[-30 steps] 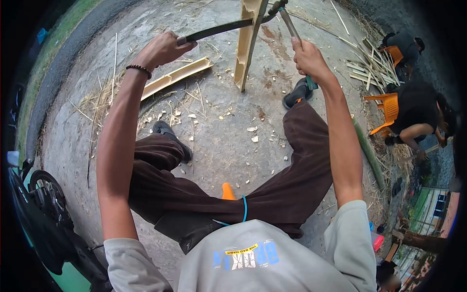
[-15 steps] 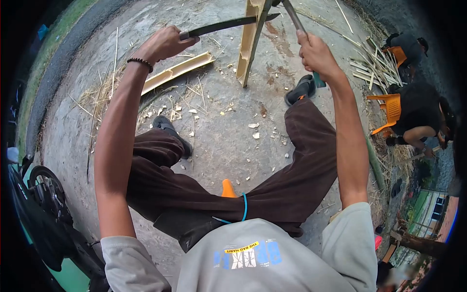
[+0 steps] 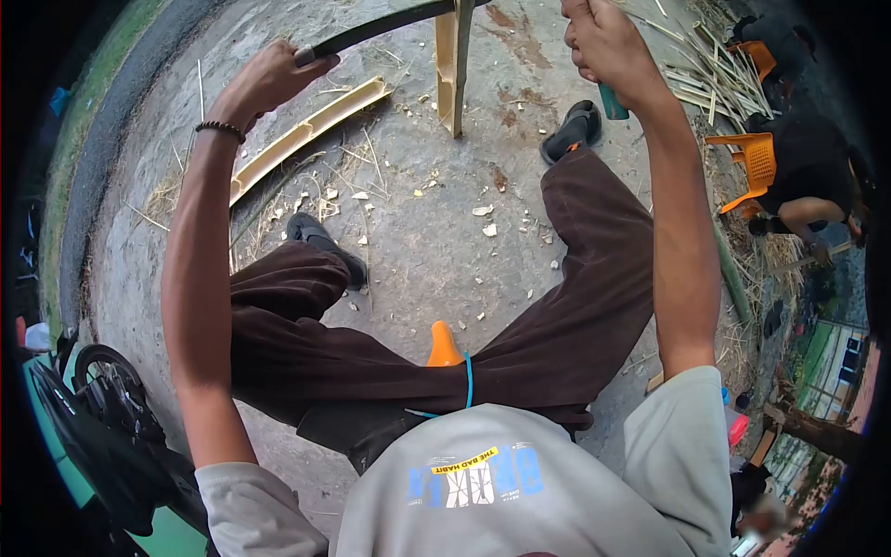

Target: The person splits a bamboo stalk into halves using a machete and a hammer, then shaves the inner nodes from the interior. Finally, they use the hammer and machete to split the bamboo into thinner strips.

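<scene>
My left hand (image 3: 278,76) is closed on the handle of a long dark blade (image 3: 380,30). The blade reaches across to an upright split bamboo piece (image 3: 450,79) near the top centre and meets it. My right hand (image 3: 608,51) is wrapped round a tool with a green handle (image 3: 612,102); the tool's head is out of view above. Another split bamboo length (image 3: 311,137) lies on the ground below and right of my left hand, its hollow side showing.
Pale chips (image 3: 483,211) lie scattered on the concrete between my feet. Split bamboo strips (image 3: 710,79) are piled at the upper right. Beyond them a person (image 3: 817,167) sits on an orange chair (image 3: 754,167). A motorcycle (image 3: 111,399) stands at the lower left.
Both hands, the blade and the upright bamboo appear higher in the view. My left hand has also shifted left. The hammer-like tool's head has gone out of the frame.
</scene>
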